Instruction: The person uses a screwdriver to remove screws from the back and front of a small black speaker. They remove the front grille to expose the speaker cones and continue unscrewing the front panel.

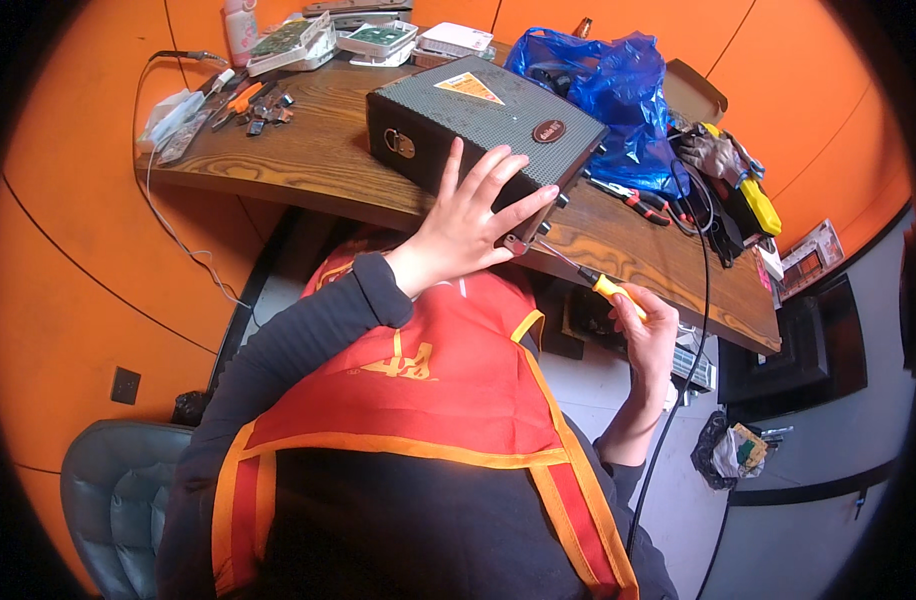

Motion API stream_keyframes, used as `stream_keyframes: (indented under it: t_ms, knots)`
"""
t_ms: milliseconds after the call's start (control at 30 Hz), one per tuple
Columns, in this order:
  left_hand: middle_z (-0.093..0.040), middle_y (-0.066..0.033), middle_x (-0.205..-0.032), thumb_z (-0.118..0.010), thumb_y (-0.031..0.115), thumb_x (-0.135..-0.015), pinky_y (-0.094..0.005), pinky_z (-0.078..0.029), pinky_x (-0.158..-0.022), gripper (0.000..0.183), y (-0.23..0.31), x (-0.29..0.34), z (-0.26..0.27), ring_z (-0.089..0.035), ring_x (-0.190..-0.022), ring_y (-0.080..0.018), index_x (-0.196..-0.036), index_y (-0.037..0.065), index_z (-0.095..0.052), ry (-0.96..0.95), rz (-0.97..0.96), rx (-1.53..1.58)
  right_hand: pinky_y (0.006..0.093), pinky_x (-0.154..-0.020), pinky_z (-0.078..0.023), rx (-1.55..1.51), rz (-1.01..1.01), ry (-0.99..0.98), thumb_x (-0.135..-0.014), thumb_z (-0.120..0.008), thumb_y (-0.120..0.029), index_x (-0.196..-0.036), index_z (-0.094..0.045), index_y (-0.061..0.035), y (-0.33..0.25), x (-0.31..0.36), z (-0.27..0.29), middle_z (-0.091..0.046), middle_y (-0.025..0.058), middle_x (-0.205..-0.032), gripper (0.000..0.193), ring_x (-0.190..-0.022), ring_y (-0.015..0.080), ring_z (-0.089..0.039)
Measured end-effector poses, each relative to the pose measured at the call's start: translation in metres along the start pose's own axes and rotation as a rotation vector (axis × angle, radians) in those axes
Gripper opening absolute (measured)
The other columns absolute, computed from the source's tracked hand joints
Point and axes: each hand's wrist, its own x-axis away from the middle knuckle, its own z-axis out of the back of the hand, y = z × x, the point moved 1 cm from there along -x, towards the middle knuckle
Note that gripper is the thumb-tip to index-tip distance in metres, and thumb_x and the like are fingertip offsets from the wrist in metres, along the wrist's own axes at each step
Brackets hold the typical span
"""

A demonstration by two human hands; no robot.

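A black speaker box (pixel 448 120) with a grey mesh top, an oval badge and a triangular sticker lies at the wooden table's front edge. Against its near side my left hand (pixel 468 215) rests with fingers spread. The fingers of my right hand (pixel 648 325) are wrapped round the yellow handle of a screwdriver (pixel 605 287). Its thin shaft points up and left to the box's near right corner, by a metal corner piece (pixel 516 245). Whether the tip sits in a screw is too small to tell.
Behind the box are a blue plastic bag (pixel 618 95) and opened white cases with circuit boards (pixel 378 38). Red-handled pliers (pixel 638 203) and gloves (pixel 713 155) lie right; orange-handled pliers (pixel 244 98) lie left. A black cable (pixel 706 290) hangs past my right arm.
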Motion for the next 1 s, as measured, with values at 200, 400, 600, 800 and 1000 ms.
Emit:
stream_keyframes:
  t_ms: [200, 400, 600, 800, 1000]
  knots:
    - [-0.033, -0.0123, -0.131, -0.080, 0.030, -0.056, -0.0632, -0.012, -0.105, 0.087, -0.001, 0.000, 0.000, -0.031, -0.127, -0.0332, -0.133, 0.027, -0.039, -0.006, -0.002, -0.001, 0.0261, -0.061, -0.046, 0.461, 0.439, -0.019, -0.070, -0.075, -0.007, -0.094, -0.067, -0.0020, -0.008, -0.003, 0.012, -0.063, 0.0106, -0.074, 0.026, -0.062, 0.0171, -0.059]
    - [-0.033, -0.0123, -0.131, -0.079, 0.030, -0.056, -0.0629, -0.012, -0.105, 0.087, 0.000, 0.000, 0.000, -0.031, -0.127, -0.0334, -0.132, 0.026, -0.039, 0.006, -0.005, -0.007, 0.0191, -0.057, -0.044, -0.602, -0.100, -0.110, -0.083, -0.067, -0.020, -0.108, -0.061, -0.0001, 0.008, -0.003, 0.004, -0.065, 0.0111, -0.078, 0.033, -0.066, 0.0100, -0.059]
    - [-0.033, -0.0121, -0.131, -0.080, 0.029, -0.055, -0.0629, -0.012, -0.105, 0.088, -0.001, 0.000, 0.000, -0.031, -0.127, -0.0332, -0.132, 0.027, -0.039, 0.003, 0.001, -0.009, 0.0151, -0.038, -0.029, -0.475, -0.417, -0.230, -0.091, -0.056, -0.025, -0.108, -0.059, -0.0012, 0.012, -0.004, 0.010, -0.061, 0.0057, -0.062, 0.029, -0.042, 0.0063, -0.049]
    - [-0.033, -0.0122, -0.131, -0.081, 0.028, -0.053, -0.0633, -0.012, -0.105, 0.089, -0.001, 0.000, -0.001, -0.031, -0.127, -0.0333, -0.132, 0.027, -0.039, 0.017, -0.002, 0.000, 0.0227, -0.052, -0.043, 0.256, 0.456, -0.151, -0.078, -0.067, -0.007, -0.103, -0.064, -0.0010, -0.005, -0.011, 0.016, -0.060, 0.0064, -0.068, 0.026, -0.054, 0.0125, -0.054]
    - [-0.033, -0.0116, -0.131, -0.081, 0.028, -0.053, -0.0630, -0.012, -0.105, 0.090, -0.002, 0.000, 0.000, -0.031, -0.127, -0.0328, -0.132, 0.027, -0.039, 0.011, 0.001, 0.012, 0.0241, -0.056, -0.042, 0.149, 0.427, -0.119, -0.074, -0.070, -0.008, -0.107, -0.062, -0.0025, -0.005, -0.007, 0.013, -0.058, 0.0071, -0.072, 0.034, -0.060, 0.0158, -0.054]
